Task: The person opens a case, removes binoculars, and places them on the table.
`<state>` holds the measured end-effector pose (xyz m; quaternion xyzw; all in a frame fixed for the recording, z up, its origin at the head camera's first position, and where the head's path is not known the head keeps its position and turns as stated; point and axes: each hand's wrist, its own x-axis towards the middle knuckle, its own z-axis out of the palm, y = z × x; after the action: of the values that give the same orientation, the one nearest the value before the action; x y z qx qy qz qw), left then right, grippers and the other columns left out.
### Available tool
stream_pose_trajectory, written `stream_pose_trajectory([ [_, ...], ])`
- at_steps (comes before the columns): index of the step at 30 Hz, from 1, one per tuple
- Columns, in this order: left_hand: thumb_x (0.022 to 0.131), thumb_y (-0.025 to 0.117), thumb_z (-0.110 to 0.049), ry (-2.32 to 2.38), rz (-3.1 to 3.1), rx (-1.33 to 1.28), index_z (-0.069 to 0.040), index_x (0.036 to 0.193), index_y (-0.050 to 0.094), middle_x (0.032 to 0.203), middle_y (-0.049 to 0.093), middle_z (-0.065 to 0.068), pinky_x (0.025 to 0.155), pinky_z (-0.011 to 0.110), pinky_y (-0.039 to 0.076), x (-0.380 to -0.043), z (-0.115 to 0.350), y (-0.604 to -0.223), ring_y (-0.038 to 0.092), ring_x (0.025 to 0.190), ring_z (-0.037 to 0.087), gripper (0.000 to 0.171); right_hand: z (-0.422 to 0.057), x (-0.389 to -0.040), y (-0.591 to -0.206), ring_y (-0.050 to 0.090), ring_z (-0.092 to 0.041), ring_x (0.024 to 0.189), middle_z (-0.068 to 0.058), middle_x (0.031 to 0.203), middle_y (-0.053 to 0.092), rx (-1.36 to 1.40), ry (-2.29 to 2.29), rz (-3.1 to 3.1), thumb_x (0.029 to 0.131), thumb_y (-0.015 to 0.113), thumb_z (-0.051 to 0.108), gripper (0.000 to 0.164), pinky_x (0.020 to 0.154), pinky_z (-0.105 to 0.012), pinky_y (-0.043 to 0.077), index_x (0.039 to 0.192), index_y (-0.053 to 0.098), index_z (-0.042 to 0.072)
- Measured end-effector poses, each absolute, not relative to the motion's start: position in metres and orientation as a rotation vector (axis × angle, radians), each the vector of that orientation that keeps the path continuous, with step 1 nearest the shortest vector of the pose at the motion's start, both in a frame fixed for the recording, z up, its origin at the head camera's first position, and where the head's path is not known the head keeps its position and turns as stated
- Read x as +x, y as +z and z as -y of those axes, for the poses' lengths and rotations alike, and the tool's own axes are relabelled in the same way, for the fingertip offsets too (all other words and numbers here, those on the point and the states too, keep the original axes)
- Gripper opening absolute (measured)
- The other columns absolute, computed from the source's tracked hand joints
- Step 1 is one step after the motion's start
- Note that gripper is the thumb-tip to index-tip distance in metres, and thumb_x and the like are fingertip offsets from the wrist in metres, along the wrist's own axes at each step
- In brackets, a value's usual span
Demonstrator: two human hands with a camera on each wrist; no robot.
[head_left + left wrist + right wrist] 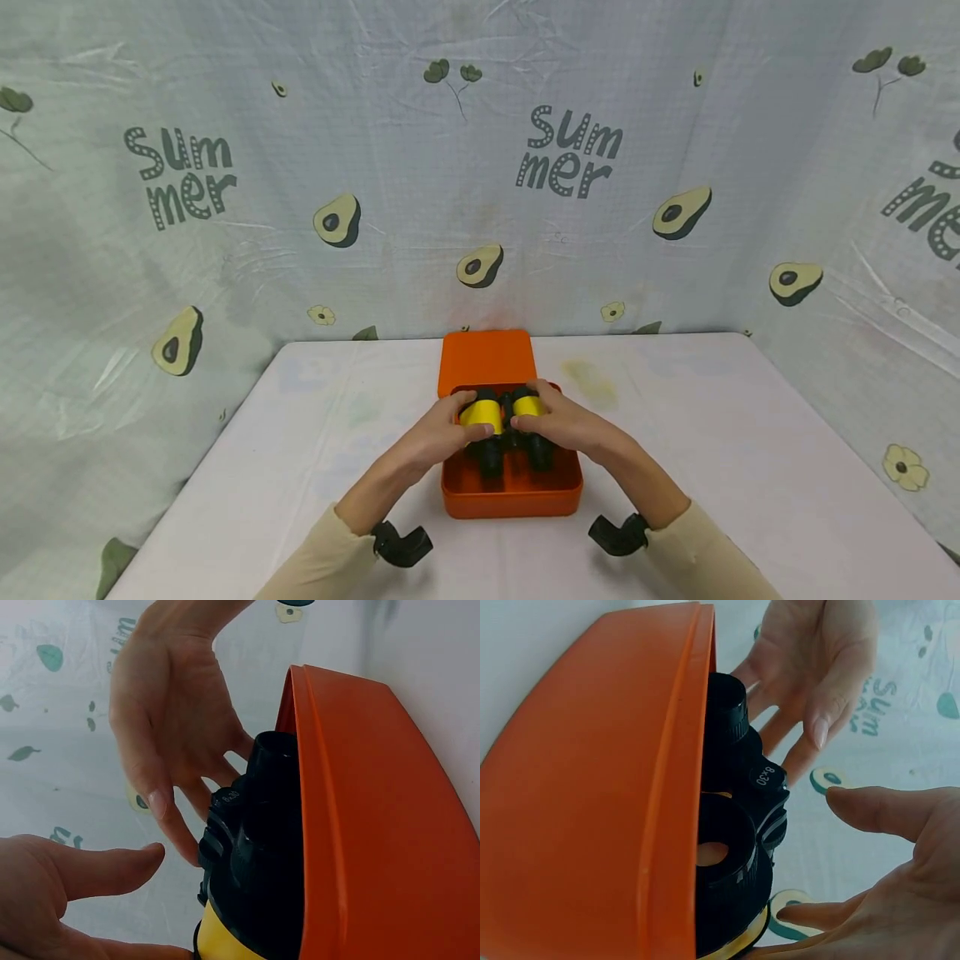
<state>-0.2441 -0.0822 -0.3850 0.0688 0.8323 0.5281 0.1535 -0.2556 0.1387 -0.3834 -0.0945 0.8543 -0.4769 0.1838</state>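
Black-and-yellow binoculars [483,414] lie inside an orange box [513,504], their eyepieces toward the near side. An "8x30" marking shows on their black body in both wrist views. My left hand [442,425] is at the left barrel, its fingers straight and touching near the yellow band. On the other side, my right hand [566,421] reaches along the right barrel with fingers extended. In the right wrist view, the right thumb [877,810] stands apart from the binoculars. The left thumb [112,870] is likewise held away from them in the left wrist view.
Behind the box, its orange lid [487,358] lies folded back. The box stands mid-table on a white tabletop [360,475]. A pale curtain with avocado prints [337,221] closes off the back and sides. Black wrist mounts [402,546] sit at both cuffs.
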Motion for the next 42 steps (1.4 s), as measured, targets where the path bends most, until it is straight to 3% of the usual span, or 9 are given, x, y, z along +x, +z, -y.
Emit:
stream_pose_trajectory([
  [7, 0.095, 0.074, -0.019, 1.467, -2.493, 0.212, -0.004, 0.155, 0.044, 0.159, 0.045, 0.019, 0.12, 0.063, 0.036, -0.244, 0.083, -0.382, 0.046, 0.141, 0.037, 0.07, -0.141, -0.255, -0.378, 0.05, -0.03, 0.12, -0.017, 0.137, 0.05, -0.328, -1.343, -2.43, 0.1, 0.065, 0.027, 0.072, 0.108, -0.052, 0.046, 0.158, 0.027, 0.005],
  [12, 0.093, 0.076, -0.017, 1.478, -2.532, 0.221, -0.008, 0.155, 0.046, 0.158, 0.047, 0.016, 0.116, 0.06, 0.042, -0.246, 0.086, -0.381, 0.049, 0.139, 0.036, 0.069, -0.145, -0.254, -0.374, 0.05, -0.032, 0.127, -0.02, 0.147, 0.048, -0.353, -1.38, -2.425, 0.1, 0.065, 0.026, 0.076, 0.113, -0.056, 0.044, 0.16, 0.024, 0.005],
  [18, 0.093, 0.077, -0.014, 1.515, -2.551, 0.201, -0.013, 0.154, 0.049, 0.156, 0.05, 0.014, 0.103, 0.049, 0.056, -0.247, 0.089, -0.38, 0.058, 0.125, 0.034, 0.067, -0.146, -0.255, -0.372, 0.051, -0.035, 0.131, -0.022, 0.157, 0.041, -0.381, -1.417, -2.447, 0.1, 0.064, 0.018, 0.074, 0.114, -0.057, 0.046, 0.161, 0.023, 0.004],
  [24, 0.093, 0.077, -0.013, 1.517, -2.578, 0.204, -0.015, 0.154, 0.05, 0.157, 0.049, 0.013, 0.098, 0.046, 0.058, -0.247, 0.091, -0.378, 0.056, 0.124, 0.035, 0.067, -0.146, -0.255, -0.37, 0.044, -0.042, 0.143, -0.024, 0.165, 0.033, -0.366, -1.435, -2.491, 0.099, 0.063, 0.011, 0.073, 0.118, -0.059, 0.041, 0.16, 0.024, 0.004],
  [33, 0.093, 0.076, -0.013, 1.565, -2.535, 0.23, -0.016, 0.153, 0.05, 0.162, 0.042, 0.014, 0.106, 0.055, 0.053, -0.25, 0.094, -0.377, 0.054, 0.137, 0.044, 0.065, -0.146, -0.254, -0.366, 0.044, -0.045, 0.144, -0.025, 0.16, 0.042, -0.297, -1.348, -2.627, 0.097, 0.069, 0.011, 0.068, 0.117, -0.059, 0.042, 0.156, 0.038, -0.002],
  [42, 0.094, 0.076, -0.017, 1.613, -2.518, 0.236, -0.012, 0.155, 0.046, 0.162, 0.042, 0.013, 0.111, 0.059, 0.048, -0.253, 0.096, -0.377, 0.052, 0.139, 0.044, 0.069, -0.156, -0.259, -0.363, 0.049, -0.05, 0.139, -0.023, 0.161, 0.041, -0.387, -1.407, -2.6, 0.096, 0.071, 0.021, 0.069, 0.109, -0.054, 0.052, 0.156, 0.041, 0.003],
])
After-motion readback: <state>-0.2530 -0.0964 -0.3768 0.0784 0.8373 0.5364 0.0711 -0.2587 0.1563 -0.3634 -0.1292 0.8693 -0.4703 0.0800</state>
